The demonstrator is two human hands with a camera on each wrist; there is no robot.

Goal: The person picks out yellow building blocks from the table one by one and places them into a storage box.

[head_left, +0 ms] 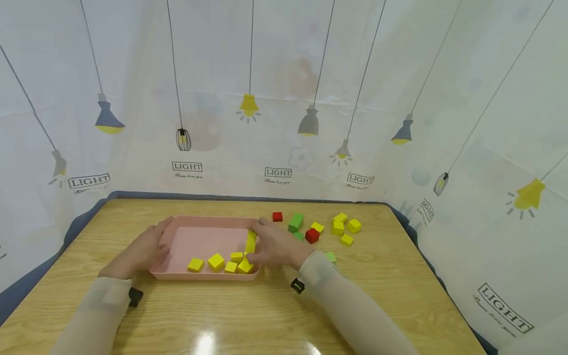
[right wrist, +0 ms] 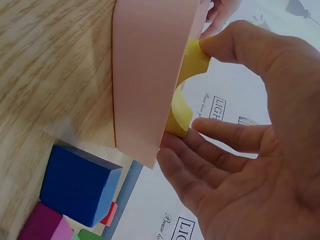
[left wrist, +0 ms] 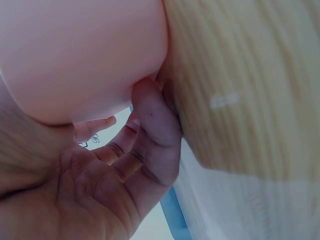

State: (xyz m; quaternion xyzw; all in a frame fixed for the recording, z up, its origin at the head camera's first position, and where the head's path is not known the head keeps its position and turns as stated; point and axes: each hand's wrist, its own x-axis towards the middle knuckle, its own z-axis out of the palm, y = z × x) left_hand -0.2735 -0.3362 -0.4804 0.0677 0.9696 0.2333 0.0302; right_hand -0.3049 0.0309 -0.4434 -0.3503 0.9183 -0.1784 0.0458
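A shallow pink tray (head_left: 208, 223) lies on the wooden table. My left hand (head_left: 139, 252) holds its left end, with the thumb on the rim side; in the left wrist view curled fingers (left wrist: 155, 117) reach its lower edge. At the tray's right end, my right hand (head_left: 279, 242) pinches a yellow arch block (right wrist: 195, 60) between thumb and fingertips. This arch block stands partly above the tray wall (right wrist: 145, 65). Several smaller yellow blocks (head_left: 216, 262) lie along the tray's near side, beside the arch.
Right of the tray lie red blocks (head_left: 312, 235), green blocks (head_left: 296, 222) and several yellow blocks (head_left: 338, 227). A blue block (right wrist: 77, 185) and a purple block (right wrist: 46, 223) show in the right wrist view. A printed curtain (head_left: 284, 148) rises behind the table.
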